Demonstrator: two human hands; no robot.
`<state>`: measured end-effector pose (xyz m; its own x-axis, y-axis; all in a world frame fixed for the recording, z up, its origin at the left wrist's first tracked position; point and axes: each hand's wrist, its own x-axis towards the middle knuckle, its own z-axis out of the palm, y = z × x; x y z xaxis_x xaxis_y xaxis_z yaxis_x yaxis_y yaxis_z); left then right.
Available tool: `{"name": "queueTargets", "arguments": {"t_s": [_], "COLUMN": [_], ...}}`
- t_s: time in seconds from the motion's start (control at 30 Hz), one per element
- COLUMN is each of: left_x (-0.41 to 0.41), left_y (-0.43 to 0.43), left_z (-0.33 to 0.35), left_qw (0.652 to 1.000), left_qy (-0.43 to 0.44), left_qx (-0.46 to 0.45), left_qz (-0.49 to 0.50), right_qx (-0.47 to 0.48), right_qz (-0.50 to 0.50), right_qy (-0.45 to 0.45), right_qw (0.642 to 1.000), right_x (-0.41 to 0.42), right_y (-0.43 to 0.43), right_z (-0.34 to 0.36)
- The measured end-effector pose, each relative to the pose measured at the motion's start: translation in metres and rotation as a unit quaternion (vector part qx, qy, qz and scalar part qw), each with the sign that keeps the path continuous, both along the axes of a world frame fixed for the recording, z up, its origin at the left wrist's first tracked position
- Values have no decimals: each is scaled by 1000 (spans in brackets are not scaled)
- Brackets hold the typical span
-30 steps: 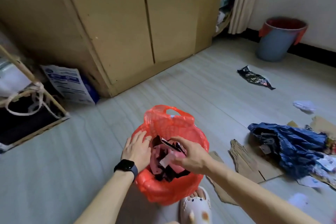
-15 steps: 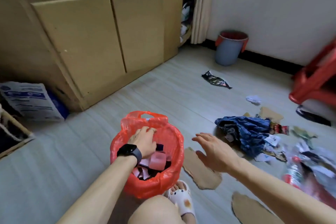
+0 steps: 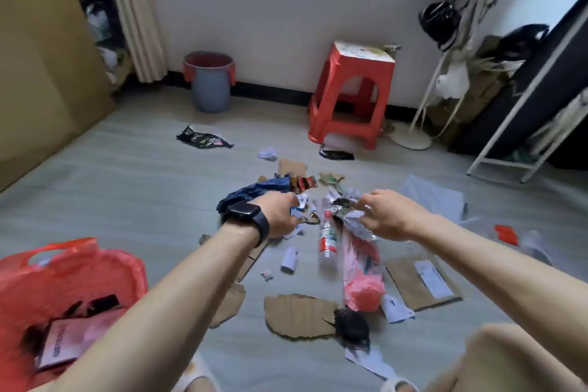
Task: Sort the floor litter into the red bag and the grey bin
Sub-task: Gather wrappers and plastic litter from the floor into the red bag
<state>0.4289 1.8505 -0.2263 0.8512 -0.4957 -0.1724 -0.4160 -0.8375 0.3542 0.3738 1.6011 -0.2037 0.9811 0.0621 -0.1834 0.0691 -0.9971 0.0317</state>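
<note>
Nearest, at lower left, the red bag [image 3: 63,280] stands open on the floor [image 3: 127,184]; beyond it, in the litter pile [image 3: 305,183], the left hand [image 3: 280,216] clutches paper scraps [image 3: 299,205], the right hand [image 3: 388,216] pinches a silvery wrapper [image 3: 351,221] beside a plastic bottle [image 3: 327,235]; farthest, the grey bin [image 3: 211,86] stands against the wall [image 3: 286,9].

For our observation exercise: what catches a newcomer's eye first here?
The left hand and right hand grip scraps mid-floor. The red bag sits open at lower left; a red stool and the grey bin stand by the far wall.
</note>
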Motion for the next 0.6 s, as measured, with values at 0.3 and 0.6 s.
{"name": "queueTargets", "arguments": {"t_s": [0.3,0.6], "left_x": [-48,-90], "left_y": [-130,-184], "left_z": [-136,-263], "left_qw": [985,958], "left_qy": [144,138], "left_qx": [59,166], "left_qz": [-69,-190], "right_qx": [45,208], "right_qz": [-93,-209], "right_qy": [123,296], "right_qw": [987,908], "right_x": [-37,-116], "right_y": [-116,-140], "right_z": [-81,-287]}}
